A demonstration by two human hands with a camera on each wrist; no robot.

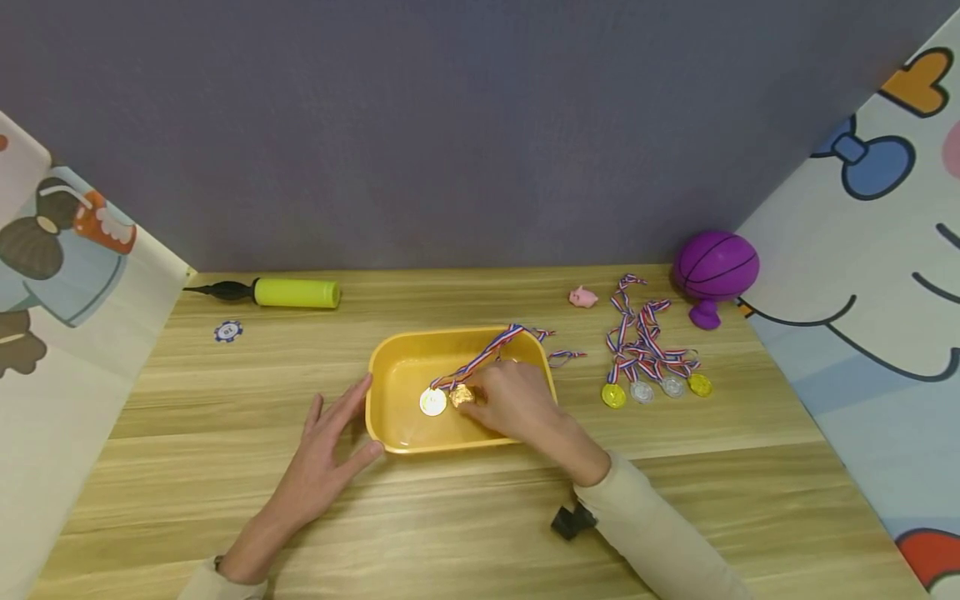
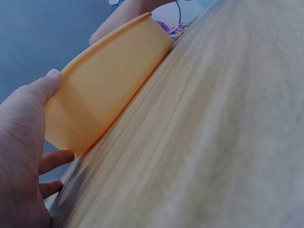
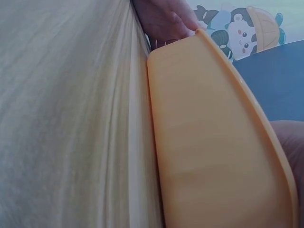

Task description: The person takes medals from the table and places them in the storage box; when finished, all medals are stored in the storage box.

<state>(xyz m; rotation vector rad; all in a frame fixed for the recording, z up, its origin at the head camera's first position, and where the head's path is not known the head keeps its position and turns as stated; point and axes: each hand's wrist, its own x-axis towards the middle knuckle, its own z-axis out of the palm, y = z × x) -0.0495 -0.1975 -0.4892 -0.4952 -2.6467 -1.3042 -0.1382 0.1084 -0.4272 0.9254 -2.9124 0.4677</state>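
Note:
A yellow plastic basin [image 1: 397,346] stands on the wooden table. Inside it lies a pale, shiny medal [image 1: 432,402] with a striped ribbon [image 1: 480,360] that runs over the far right rim. My right hand [image 1: 513,404] reaches in over the near right side and pinches a gold medal [image 1: 461,397] close to the pale one; its fingertips are partly hidden. At the basin's left end rests my left hand [image 1: 318,467], fingers fairly straight. The left wrist view shows that thumb [image 2: 53,78] at the rim and the other fingers low beside the wall.
Right of the basin lie several gold and silver medals [image 1: 642,392] with tangled ribbons [image 1: 648,337]. Behind them are a pink toy pig [image 1: 582,297] and a purple ball [image 1: 716,267]. A yellow-green hand pump [image 1: 296,292] and a poker chip [image 1: 228,331] lie at the back left.

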